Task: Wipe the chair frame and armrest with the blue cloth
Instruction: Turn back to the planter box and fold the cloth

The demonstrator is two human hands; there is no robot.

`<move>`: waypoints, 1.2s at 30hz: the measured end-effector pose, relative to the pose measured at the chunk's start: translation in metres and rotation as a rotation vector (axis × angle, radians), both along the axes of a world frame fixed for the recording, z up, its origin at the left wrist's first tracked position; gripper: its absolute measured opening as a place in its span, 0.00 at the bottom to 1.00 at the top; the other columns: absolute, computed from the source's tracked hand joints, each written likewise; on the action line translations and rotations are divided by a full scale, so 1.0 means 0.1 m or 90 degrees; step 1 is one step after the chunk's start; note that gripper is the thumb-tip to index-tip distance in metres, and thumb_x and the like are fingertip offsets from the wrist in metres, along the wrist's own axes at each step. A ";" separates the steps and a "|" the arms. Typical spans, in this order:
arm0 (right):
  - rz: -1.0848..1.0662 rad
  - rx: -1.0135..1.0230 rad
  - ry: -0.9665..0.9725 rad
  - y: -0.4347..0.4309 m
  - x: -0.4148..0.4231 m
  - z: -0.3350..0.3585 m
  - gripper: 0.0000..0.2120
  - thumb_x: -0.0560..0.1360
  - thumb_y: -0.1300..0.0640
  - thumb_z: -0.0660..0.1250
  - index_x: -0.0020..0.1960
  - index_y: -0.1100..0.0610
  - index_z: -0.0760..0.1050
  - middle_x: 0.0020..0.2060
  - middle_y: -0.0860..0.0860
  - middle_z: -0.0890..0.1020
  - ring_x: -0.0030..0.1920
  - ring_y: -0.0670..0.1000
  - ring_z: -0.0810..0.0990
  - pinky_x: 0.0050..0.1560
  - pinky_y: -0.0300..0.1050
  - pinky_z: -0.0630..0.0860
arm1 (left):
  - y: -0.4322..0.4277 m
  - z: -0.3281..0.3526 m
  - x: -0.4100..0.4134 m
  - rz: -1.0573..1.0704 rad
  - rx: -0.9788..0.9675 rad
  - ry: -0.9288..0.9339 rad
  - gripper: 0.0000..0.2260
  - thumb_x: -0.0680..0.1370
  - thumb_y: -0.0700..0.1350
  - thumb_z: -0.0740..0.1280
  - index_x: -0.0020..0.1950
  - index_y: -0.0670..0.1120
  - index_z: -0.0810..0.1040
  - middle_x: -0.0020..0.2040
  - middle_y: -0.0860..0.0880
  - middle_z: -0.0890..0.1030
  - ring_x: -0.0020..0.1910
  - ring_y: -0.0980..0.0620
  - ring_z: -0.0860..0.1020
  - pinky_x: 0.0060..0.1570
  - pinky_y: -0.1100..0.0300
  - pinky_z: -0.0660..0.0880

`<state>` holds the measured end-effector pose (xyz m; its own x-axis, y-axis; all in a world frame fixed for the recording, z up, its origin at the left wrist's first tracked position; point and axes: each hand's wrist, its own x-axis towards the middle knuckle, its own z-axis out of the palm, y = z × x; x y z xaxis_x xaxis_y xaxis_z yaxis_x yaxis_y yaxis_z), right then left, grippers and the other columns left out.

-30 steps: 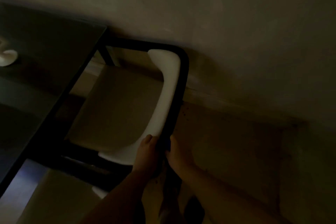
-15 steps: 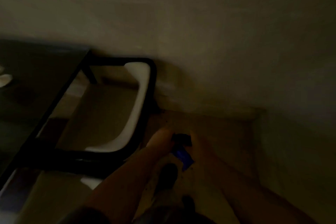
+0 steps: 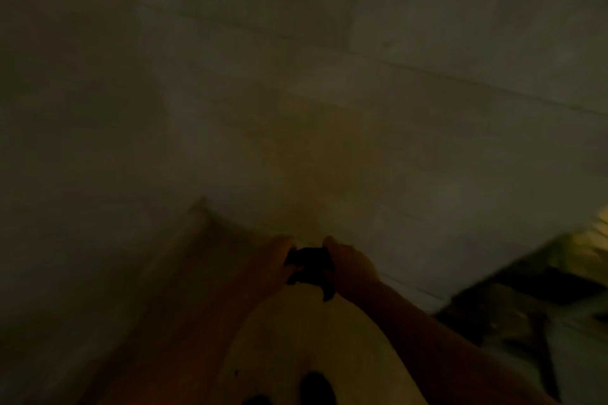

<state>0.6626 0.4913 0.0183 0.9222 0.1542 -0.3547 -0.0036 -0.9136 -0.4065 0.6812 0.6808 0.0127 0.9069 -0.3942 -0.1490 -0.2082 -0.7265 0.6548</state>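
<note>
Low in the middle of the dim, blurred head view, a small dark bundle, taken to be the blue cloth [image 3: 309, 268] though its colour cannot be made out in this light, is held between the left hand [image 3: 274, 268] and the right hand [image 3: 353, 270]. Both hands are closed on it from opposite sides, with the fingers curled in at its edges. No part of the chair frame or armrest can be identified in the view; only a pale wall [image 3: 329, 76], a lighter floor [image 3: 296, 339] below the forearms and a dark, streaked shape [image 3: 526, 306] at the right edge are shown, the last too smeared to be named. It is judged that wiping is not under way and that the cloth is being gathered or refolded. Several risks follow from this. With so little light, patches of the frame could be missed once wiping is taken up. A loose corner hanging below the right hand could be dropped if the hold is shifted carelessly. A reach made without the chair in sight could strike the frame.
</note>
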 end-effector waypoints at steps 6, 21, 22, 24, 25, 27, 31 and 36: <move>-0.279 -0.022 -0.103 -1.42 -0.82 0.09 0.09 0.77 0.51 0.62 0.50 0.55 0.64 0.43 0.55 0.78 0.39 0.56 0.78 0.34 0.47 0.69 | -1.73 0.15 -0.03 -0.286 0.036 -0.041 0.08 0.77 0.47 0.65 0.43 0.45 0.68 0.44 0.48 0.70 0.35 0.52 0.67 0.32 0.60 0.63; -0.890 -0.003 -0.198 -4.09 -3.96 0.26 0.06 0.74 0.57 0.64 0.49 0.56 0.69 0.42 0.55 0.79 0.39 0.56 0.78 0.40 0.50 0.74 | -5.70 0.36 -2.27 -0.832 -0.026 -0.085 0.09 0.77 0.49 0.66 0.42 0.50 0.67 0.41 0.51 0.68 0.36 0.50 0.70 0.34 0.61 0.65; -0.913 -0.013 -0.196 -4.18 -4.11 0.29 0.06 0.74 0.57 0.64 0.50 0.56 0.70 0.42 0.55 0.79 0.40 0.56 0.78 0.40 0.49 0.74 | -5.85 0.40 -2.40 -0.862 -0.028 -0.096 0.08 0.77 0.49 0.66 0.43 0.51 0.67 0.40 0.53 0.68 0.36 0.51 0.70 0.33 0.63 0.64; -0.945 -0.028 -0.207 -4.37 -4.36 0.35 0.06 0.74 0.57 0.64 0.49 0.56 0.70 0.42 0.55 0.79 0.41 0.56 0.78 0.41 0.49 0.74 | -6.15 0.45 -2.63 -0.910 -0.034 -0.102 0.08 0.77 0.49 0.66 0.45 0.50 0.67 0.39 0.55 0.68 0.35 0.53 0.70 0.32 0.65 0.64; -0.955 -0.037 -0.215 -4.47 -4.47 0.37 0.06 0.74 0.57 0.64 0.49 0.56 0.70 0.42 0.56 0.79 0.41 0.56 0.78 0.41 0.49 0.74 | -6.29 0.46 -2.74 -0.926 -0.041 -0.094 0.08 0.78 0.48 0.66 0.45 0.49 0.67 0.38 0.55 0.68 0.34 0.53 0.71 0.31 0.65 0.65; -0.970 -0.049 -0.221 -4.66 -4.62 0.41 0.06 0.74 0.57 0.65 0.48 0.56 0.69 0.42 0.56 0.79 0.40 0.57 0.78 0.40 0.49 0.74 | -6.53 0.46 -2.89 -0.942 -0.056 -0.069 0.08 0.79 0.47 0.65 0.46 0.45 0.69 0.38 0.53 0.69 0.33 0.53 0.70 0.31 0.63 0.66; -0.985 -0.058 -0.215 -5.09 -4.80 0.35 0.06 0.74 0.57 0.65 0.48 0.56 0.70 0.41 0.55 0.79 0.40 0.56 0.78 0.39 0.50 0.76 | -6.99 0.30 -3.09 -0.964 -0.066 -0.026 0.08 0.80 0.44 0.64 0.43 0.43 0.68 0.35 0.50 0.68 0.31 0.50 0.67 0.34 0.57 0.67; -0.970 -0.045 -0.168 -5.69 -4.75 0.09 0.05 0.72 0.58 0.65 0.46 0.54 0.70 0.42 0.53 0.79 0.40 0.54 0.77 0.38 0.45 0.69 | -7.54 -0.07 -3.03 -0.947 -0.037 0.032 0.09 0.80 0.46 0.63 0.43 0.47 0.67 0.36 0.51 0.70 0.32 0.50 0.69 0.33 0.57 0.67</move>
<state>0.1877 -0.0776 0.0271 0.2200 -0.9671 -0.1276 -0.8546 -0.1280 -0.5033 0.3780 -0.0734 0.0052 -0.3270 -0.9375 -0.1189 -0.6937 0.1527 0.7038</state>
